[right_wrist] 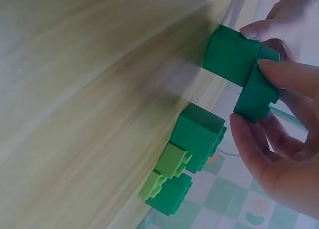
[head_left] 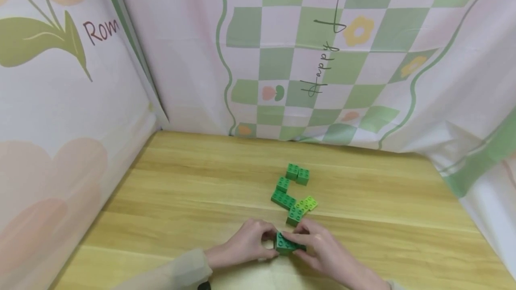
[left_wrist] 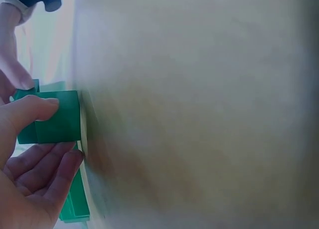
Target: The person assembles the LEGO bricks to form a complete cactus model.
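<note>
At the table's near side, my left hand (head_left: 251,241) pinches a tall green toy building block (left_wrist: 62,116) between thumb and fingers. My right hand (head_left: 324,249) grips a thinner green studded brick (right_wrist: 256,92) by its sides. In the right wrist view that brick sits against the top of the tall block, jutting out past one side. Its studs face away from the block. From the head, the right fingers cover part of the pair. Just beyond the right fingertips stands another green block (head_left: 295,215), with light green bricks (head_left: 309,203) beside it.
Behind them on the wooden table (head_left: 193,182) lie a longer green brick (head_left: 283,198), a small green brick (head_left: 283,183) and two green bricks (head_left: 298,173) side by side. A checkered curtain (head_left: 322,57) hangs along the back edge, and a flowered cloth (head_left: 60,124) on the left.
</note>
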